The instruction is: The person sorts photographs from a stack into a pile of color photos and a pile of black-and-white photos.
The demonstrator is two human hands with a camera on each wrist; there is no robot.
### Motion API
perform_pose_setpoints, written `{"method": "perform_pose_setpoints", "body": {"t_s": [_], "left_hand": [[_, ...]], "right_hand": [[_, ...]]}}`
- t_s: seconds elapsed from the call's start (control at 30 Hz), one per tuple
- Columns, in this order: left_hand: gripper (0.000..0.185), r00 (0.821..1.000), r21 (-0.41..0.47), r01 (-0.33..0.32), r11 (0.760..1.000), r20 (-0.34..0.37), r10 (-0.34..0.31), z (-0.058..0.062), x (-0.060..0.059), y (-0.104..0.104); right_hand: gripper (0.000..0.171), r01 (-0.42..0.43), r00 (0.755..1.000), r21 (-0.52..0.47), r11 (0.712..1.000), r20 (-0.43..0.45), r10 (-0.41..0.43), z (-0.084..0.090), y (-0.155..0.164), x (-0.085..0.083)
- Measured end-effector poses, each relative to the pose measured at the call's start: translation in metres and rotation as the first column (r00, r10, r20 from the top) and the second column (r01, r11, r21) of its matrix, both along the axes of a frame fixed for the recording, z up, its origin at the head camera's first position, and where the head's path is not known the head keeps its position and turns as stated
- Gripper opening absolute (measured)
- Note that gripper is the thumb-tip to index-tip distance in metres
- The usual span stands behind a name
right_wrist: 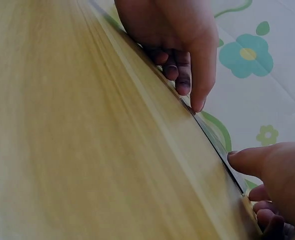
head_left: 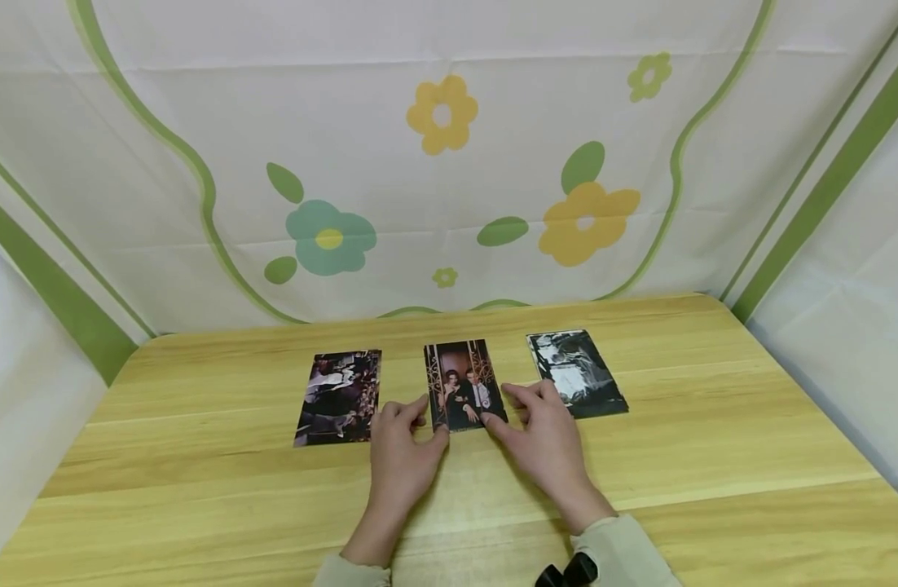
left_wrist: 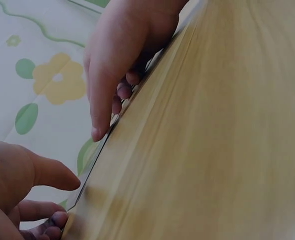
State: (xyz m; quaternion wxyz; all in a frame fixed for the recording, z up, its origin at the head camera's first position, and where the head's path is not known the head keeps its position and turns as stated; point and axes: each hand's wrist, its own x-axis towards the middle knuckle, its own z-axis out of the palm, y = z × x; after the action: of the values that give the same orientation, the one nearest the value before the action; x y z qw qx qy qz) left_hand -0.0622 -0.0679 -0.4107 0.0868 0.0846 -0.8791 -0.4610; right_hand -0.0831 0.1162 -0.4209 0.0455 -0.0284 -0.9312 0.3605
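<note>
The middle stack of photo prints (head_left: 456, 371), its top print showing two people in dark clothes, lies flat on the table between my hands. My left hand (head_left: 405, 461) holds its lower left corner, thumb at the near edge and fingertips along the left side. At the lower right, my right hand (head_left: 548, 440) has its thumb (head_left: 493, 424) on the near corner and its index finger at the right edge. The wrist views show the stack as a thin dark-edged sheet (right_wrist: 218, 150), low against the wood, with both hands around its ends.
A dark, busy photo print (head_left: 339, 399) lies left of the middle stack, close to my left fingers. To the right is a black-and-white photo stack (head_left: 577, 375), slightly fanned. Behind the wooden table (head_left: 222, 505) hangs a flowered white cloth (head_left: 493, 171).
</note>
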Motion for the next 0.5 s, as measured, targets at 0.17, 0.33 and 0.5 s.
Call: {"method": "perform_pose_setpoints", "body": {"t_s": [0.17, 0.33, 0.5], "left_hand": [[0.054, 0.998, -0.015, -0.049, 0.999, -0.033, 0.048, -0.0011, -0.0001, 0.0075], [0.053, 0.997, -0.006, -0.072, 0.997, -0.030, 0.072, -0.0012, -0.0008, 0.0101], [0.051, 0.996, 0.037, -0.084, 0.996, 0.006, 0.084, -0.0008, -0.0014, 0.0101]], "right_hand": [[0.062, -0.013, 1.000, 0.017, 1.000, -0.011, 0.013, 0.0000, -0.0006, -0.0003], [0.064, -0.024, 1.000, 0.042, 0.999, -0.013, 0.025, 0.0005, -0.0011, -0.0004], [0.065, -0.031, 0.999, 0.053, 0.998, -0.005, 0.032, 0.0001, -0.0006, 0.0002]]}}
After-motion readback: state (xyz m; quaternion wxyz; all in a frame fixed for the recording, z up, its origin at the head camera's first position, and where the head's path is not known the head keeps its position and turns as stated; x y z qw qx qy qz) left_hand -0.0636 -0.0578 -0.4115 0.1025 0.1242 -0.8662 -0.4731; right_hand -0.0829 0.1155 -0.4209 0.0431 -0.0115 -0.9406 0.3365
